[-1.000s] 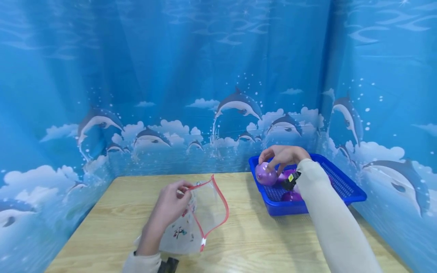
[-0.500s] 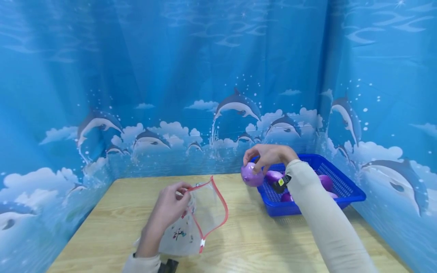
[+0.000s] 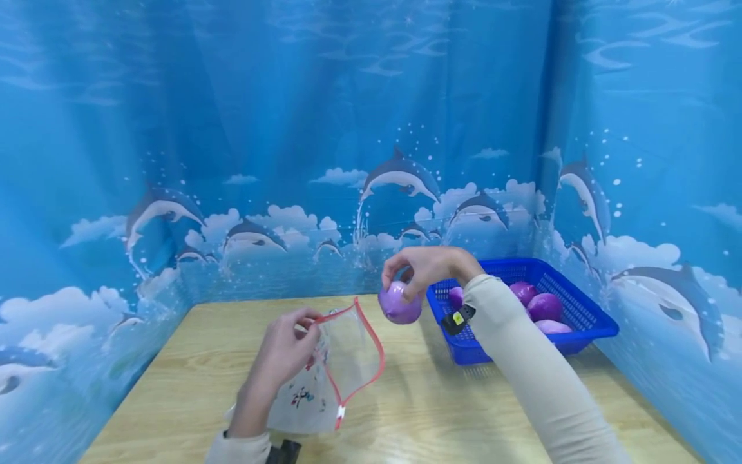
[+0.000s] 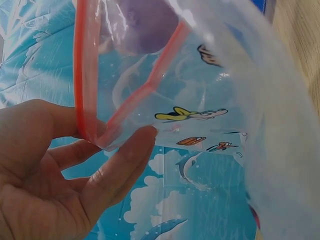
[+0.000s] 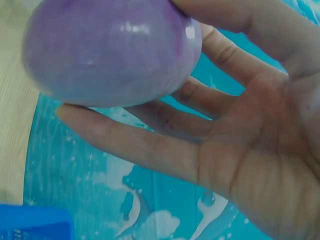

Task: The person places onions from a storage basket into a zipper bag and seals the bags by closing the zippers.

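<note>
Right hand [image 3: 430, 265] loosely curled round purple onion [image 3: 399, 307]

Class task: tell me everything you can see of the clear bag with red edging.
The bag looks like thin, see-through plastic, printed with small coloured figures. Red edging lines its mouth, which gapes open, and a white slider sits at the near end of that edging. It slants on or just above the wooden table, left of the blue basket; the left hand pinches its rim.
</note>
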Demonstrator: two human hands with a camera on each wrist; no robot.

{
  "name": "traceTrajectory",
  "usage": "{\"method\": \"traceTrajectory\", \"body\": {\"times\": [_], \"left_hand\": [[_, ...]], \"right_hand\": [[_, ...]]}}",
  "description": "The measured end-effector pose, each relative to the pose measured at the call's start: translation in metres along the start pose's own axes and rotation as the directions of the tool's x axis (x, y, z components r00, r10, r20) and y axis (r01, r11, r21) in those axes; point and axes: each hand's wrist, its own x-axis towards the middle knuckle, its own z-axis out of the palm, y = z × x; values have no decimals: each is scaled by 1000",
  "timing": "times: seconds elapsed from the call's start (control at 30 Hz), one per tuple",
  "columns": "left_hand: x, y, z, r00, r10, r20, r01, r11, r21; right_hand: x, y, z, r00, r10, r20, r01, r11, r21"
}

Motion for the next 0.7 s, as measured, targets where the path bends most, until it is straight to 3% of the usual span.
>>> {"method": "traceTrajectory", "body": {"times": [0.43, 0.7], "left_hand": [[2, 1, -1, 1000, -17, -3, 17, 1000, -17], [1, 3, -3, 999, -24, -22, 23, 999, -22]], "right_hand": [[11, -32, 19, 993, -115, 32, 116, 992, -47], [18, -50, 34, 979, -200, 37, 203, 972, -119]]}}
